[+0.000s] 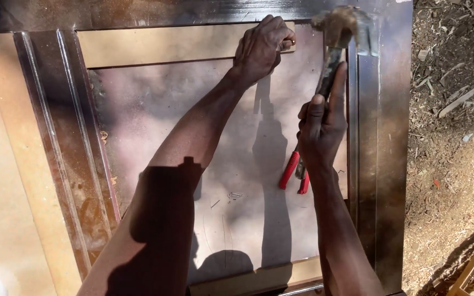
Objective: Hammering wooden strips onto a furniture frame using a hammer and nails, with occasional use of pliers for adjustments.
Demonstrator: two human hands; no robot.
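Hammer (340, 33), claw type with a dark handle, is gripped in the right hand (320, 129); the fingers are closed round the handle and the thumb lies up along it. The hammer head is raised at the far right, over the dark moulded frame (377, 137). The left hand (261, 49) rests at the far edge of the panel with fingers bunched and pinched together; what it pinches is too small to tell. It presses on a pale wooden strip (160, 46) lying along the far side of the pale backing panel (160, 120). The panel sits inside the dark frame, whose ribbed left rail (64, 148) runs from far to near.

Pliers (291, 170) with red grips lie on the panel just beside the right wrist, partly hidden by it. A few small nails (235, 195) lie on the panel near the middle. The arms cast shadows across the near half of the panel. Ground (451, 142) on the right is covered with wood shavings and scraps.
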